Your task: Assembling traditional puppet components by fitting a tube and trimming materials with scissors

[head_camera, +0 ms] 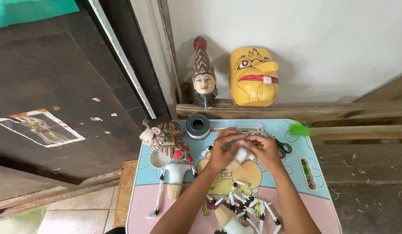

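Lying nearest the viewer, white jointed wooden puppet arms with black-tipped sticks [248, 208] sprawl across the pink and blue cartoon-printed bench [322, 190]. Above them, the left hand [221, 149] and right hand [264, 149] meet, fingers curled closed around a small white puppet piece [243, 154], held up off the bench, seemingly for close work. Left sits a painted puppet head [166, 138]; beyond, a roll of black tape [197, 125] and scissors [282, 148]. Farthest, a yellow carved wooden mask [253, 77] leans against the wall.
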